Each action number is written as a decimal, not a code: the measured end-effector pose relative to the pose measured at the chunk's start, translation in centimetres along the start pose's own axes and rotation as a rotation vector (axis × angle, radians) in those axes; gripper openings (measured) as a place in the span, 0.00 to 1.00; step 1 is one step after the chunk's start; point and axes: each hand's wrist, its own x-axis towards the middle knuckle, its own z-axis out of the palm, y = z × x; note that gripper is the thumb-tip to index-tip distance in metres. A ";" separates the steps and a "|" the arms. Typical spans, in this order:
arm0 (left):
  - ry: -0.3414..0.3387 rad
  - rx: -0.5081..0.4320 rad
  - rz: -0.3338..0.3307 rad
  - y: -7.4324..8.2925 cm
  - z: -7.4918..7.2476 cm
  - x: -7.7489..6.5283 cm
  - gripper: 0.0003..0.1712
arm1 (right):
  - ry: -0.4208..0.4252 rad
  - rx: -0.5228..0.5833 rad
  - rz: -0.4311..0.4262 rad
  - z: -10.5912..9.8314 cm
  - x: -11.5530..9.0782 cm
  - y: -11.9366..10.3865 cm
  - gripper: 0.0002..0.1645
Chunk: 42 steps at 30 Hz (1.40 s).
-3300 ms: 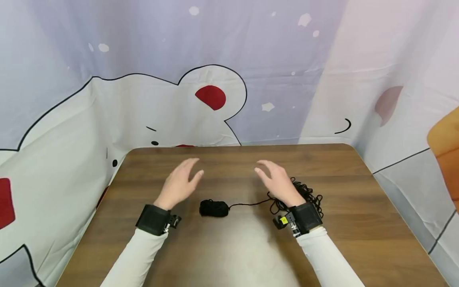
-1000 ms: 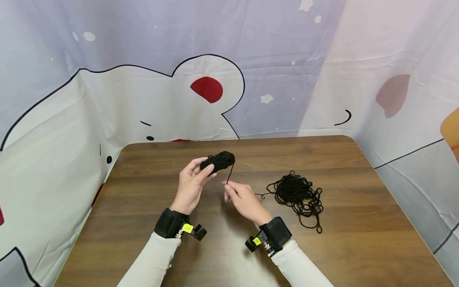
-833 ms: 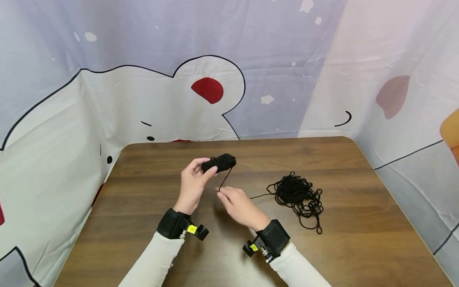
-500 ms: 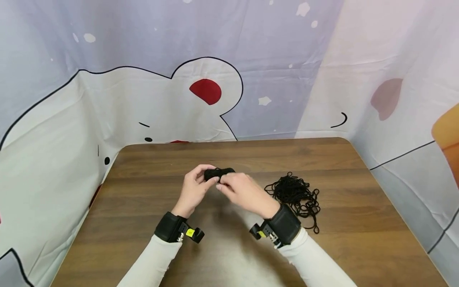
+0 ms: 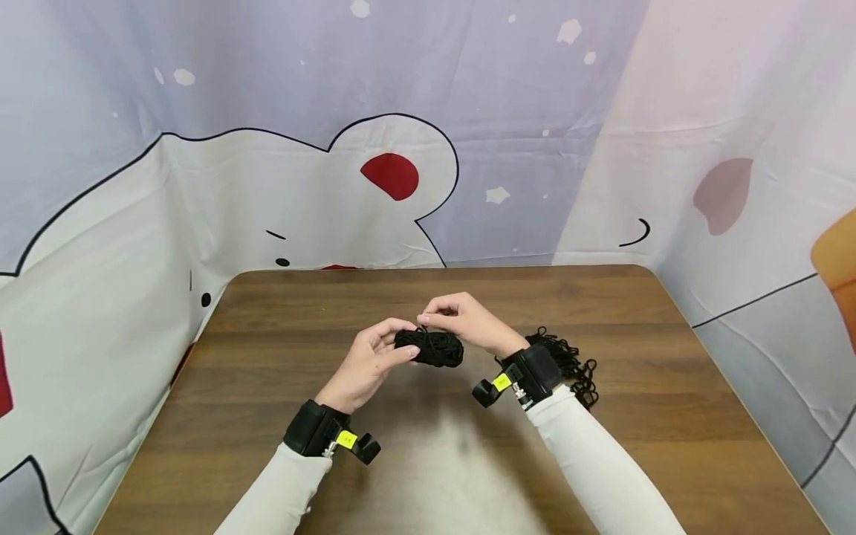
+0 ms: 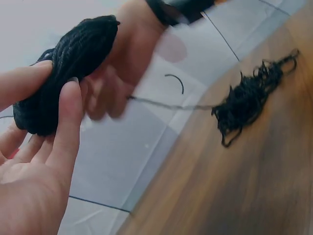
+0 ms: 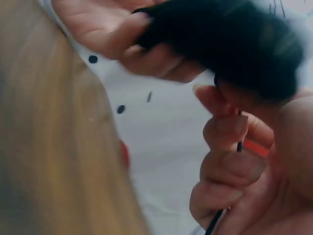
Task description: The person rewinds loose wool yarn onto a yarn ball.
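Note:
My left hand (image 5: 366, 366) grips one end of a wound bundle of black cord (image 5: 436, 349) between thumb and fingers, holding it up over the table. Just behind the bundle's top is my right hand (image 5: 471, 324), its fingers curled round the running strand. In the right wrist view this strand (image 7: 239, 147) passes through the curled fingers, right under the bundle. From there the strand (image 6: 168, 105) stretches to a loose tangled pile of cord (image 6: 244, 103) on the table. The right wrist and its strap partly hide that pile in the head view.
The brown wooden table (image 5: 281, 312) has rounded far corners. A printed cloth curtain (image 5: 515, 148) hangs behind it and along both sides. Each wrist wears a black strap with a small camera, the right camera (image 5: 491, 390) near the table's middle.
Both hands have lifted the bundle from the table since the earliest frame. Lately the right hand has swung from below and in front of the bundle up to behind it, carrying the strand.

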 end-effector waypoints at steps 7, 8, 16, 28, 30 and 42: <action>0.135 -0.112 0.054 0.0 0.2 0.1 0.19 | 0.033 0.120 -0.026 2.5 -1.5 2.4 0.07; 0.168 -0.114 0.063 0.0 0.1 0.2 0.20 | 0.040 0.082 -0.031 2.9 -1.7 2.4 0.08; 0.364 0.045 0.093 -0.5 -0.5 0.8 0.20 | 0.025 -0.385 -0.122 4.9 -3.8 -0.4 0.14; 0.211 0.243 0.143 -0.5 -0.2 0.2 0.21 | 0.091 -0.374 -0.142 0.7 -1.5 -5.5 0.06; 0.165 0.241 0.145 -0.3 -0.2 0.0 0.20 | 0.111 -0.352 -0.128 -0.1 -0.6 -5.3 0.07; 0.174 0.114 0.206 0.5 0.0 -0.2 0.21 | 0.033 0.027 0.001 0.6 -0.1 1.1 0.08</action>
